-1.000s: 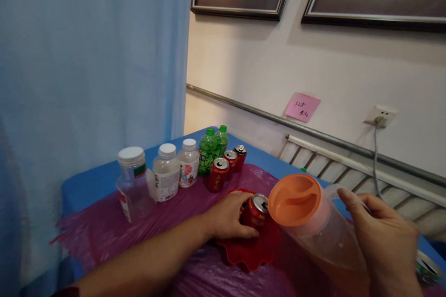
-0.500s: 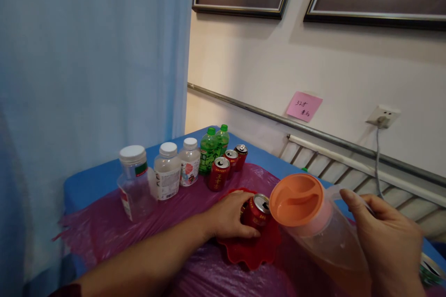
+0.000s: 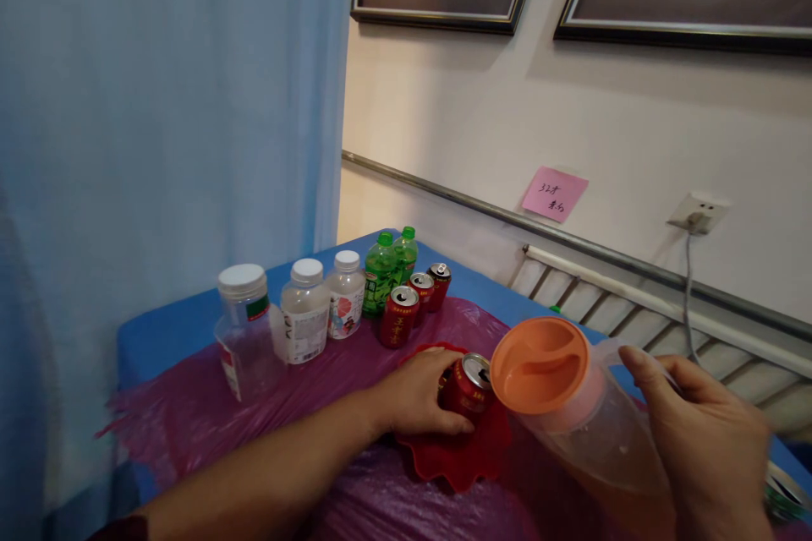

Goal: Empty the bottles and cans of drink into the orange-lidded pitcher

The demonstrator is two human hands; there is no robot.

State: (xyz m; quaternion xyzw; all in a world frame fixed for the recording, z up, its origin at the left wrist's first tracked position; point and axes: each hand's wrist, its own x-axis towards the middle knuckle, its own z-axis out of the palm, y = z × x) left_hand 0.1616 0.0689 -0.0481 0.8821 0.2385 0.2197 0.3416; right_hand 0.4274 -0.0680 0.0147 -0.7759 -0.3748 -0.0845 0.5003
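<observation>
My left hand [image 3: 424,396] is wrapped round a red drink can [image 3: 468,393] with an opened top. That can stands over a red dish with a wavy edge [image 3: 453,461]. By its handle, my right hand [image 3: 704,431] grips a clear plastic pitcher [image 3: 609,448] with an orange lid [image 3: 540,365]. The pitcher leans toward the can, its lid edge close beside the can's opening. Liquid shows low in the pitcher; whether any is flowing I cannot tell.
Behind the left hand stand red cans [image 3: 399,317], green bottles [image 3: 381,275], and clear white-capped bottles [image 3: 306,313] with a larger jar [image 3: 247,338]. Purple plastic sheeting [image 3: 183,423] covers part of the blue table [image 3: 165,321]. A radiator [image 3: 634,313] runs along the wall at right.
</observation>
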